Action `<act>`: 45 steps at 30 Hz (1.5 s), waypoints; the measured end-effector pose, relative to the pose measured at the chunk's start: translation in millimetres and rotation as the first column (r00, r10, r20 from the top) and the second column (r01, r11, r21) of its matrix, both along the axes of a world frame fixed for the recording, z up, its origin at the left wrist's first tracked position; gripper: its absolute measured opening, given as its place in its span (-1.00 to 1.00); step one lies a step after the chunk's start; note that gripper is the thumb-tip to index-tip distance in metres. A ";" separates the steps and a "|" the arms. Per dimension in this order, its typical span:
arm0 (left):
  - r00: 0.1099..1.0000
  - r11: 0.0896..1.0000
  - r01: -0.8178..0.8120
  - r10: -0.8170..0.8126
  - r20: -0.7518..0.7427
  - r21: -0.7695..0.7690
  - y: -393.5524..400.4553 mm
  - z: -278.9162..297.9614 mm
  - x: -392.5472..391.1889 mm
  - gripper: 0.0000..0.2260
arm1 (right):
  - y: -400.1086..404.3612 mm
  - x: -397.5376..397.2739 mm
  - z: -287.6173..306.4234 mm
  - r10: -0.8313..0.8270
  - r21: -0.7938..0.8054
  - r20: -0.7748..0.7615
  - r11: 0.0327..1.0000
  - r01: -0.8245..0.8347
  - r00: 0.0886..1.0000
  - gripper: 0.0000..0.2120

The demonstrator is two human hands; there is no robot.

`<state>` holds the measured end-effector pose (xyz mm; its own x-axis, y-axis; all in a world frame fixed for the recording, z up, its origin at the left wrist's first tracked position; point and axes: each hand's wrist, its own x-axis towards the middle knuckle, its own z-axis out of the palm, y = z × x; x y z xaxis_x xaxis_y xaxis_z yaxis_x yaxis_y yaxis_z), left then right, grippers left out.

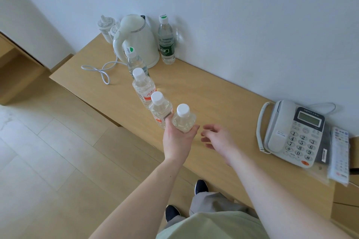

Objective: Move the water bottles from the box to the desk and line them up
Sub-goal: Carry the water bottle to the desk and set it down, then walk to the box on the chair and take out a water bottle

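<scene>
My left hand (177,139) grips a clear white-capped water bottle (183,118) at the near end of a row on the wooden desk (213,91). Behind it stand two more white-capped bottles with red labels (160,109) (143,85), then a green-labelled bottle (134,60). Another green-labelled bottle (166,41) stands by the wall. My right hand (217,137) hovers just right of the held bottle, fingers loosely curled, holding nothing. No box is in view.
A white electric kettle (138,40) with its loose cord (101,70) stands at the desk's far end beside wrapped cups (105,27). A grey desk phone (293,134) and a bagged remote (339,153) lie to the right. The wall runs behind the desk.
</scene>
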<state>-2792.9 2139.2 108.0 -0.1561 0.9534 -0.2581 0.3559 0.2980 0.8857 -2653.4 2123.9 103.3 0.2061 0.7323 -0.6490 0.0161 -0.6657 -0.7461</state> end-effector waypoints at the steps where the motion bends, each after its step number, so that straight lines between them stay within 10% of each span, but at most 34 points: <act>1: 1.000 1.000 -0.002 0.002 0.005 -0.005 0.0 -0.4 0.1 -0.29 | 0.4 -0.4 -0.2 0.004 -0.001 -0.001 1.000 -0.004 1.000 -0.78; 15: 0.996 0.993 0.079 -0.082 -0.038 -0.090 -9.2 -13.7 -9.2 -0.26 | -3.1 -4.4 -0.7 0.042 0.003 0.000 0.999 -0.042 0.999 -0.77; 28: 0.920 0.801 0.234 -0.366 -0.141 -0.552 -27.3 -20.5 -33.2 -0.43 | -5.5 -0.3 -7.2 0.068 -0.022 -0.028 0.997 -0.068 0.997 -0.90; 45: 0.736 0.627 0.547 -0.676 -0.040 -0.555 -30.7 -16.9 -6.7 -0.66 | -74.4 20.2 0.1 -0.108 -0.105 -0.005 0.989 0.107 0.994 -0.81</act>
